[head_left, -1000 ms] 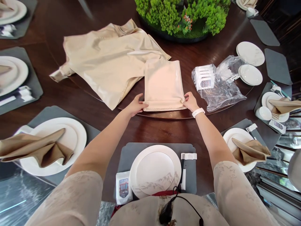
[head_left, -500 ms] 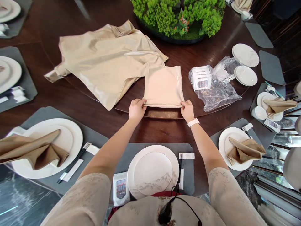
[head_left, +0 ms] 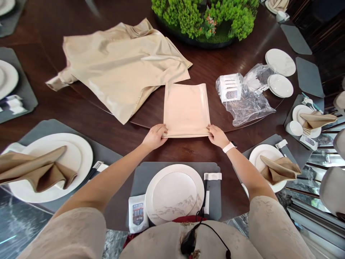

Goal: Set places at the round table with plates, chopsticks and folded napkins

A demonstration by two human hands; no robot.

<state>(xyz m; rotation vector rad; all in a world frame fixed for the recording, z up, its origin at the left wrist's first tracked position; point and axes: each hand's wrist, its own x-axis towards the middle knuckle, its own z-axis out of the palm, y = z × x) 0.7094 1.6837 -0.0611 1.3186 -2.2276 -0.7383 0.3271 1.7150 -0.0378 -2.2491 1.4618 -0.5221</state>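
A beige cloth napkin, folded to a near-square, lies at the turntable's near edge, its front fold reaching past that edge. My left hand pinches the near left corner of this fold. At the near right corner, my right hand pinches the same fold, with a white band on the wrist. Beyond and to the left spreads a heap of loose beige napkins, rumpled, one corner close to the folded napkin. Between me and the napkin a stacked white plate rests on a grey placemat.
A plastic bag with wet-wipe packets lies right of the napkin. Stacked plates stand behind it. A green plant arrangement fills the turntable's middle. Place settings with folded napkins flank both sides.
Both hands have drawn the folded napkin toward me, its near edge now lower over the table. Its far edge has come away from the loose napkins. My elbows have spread outward.
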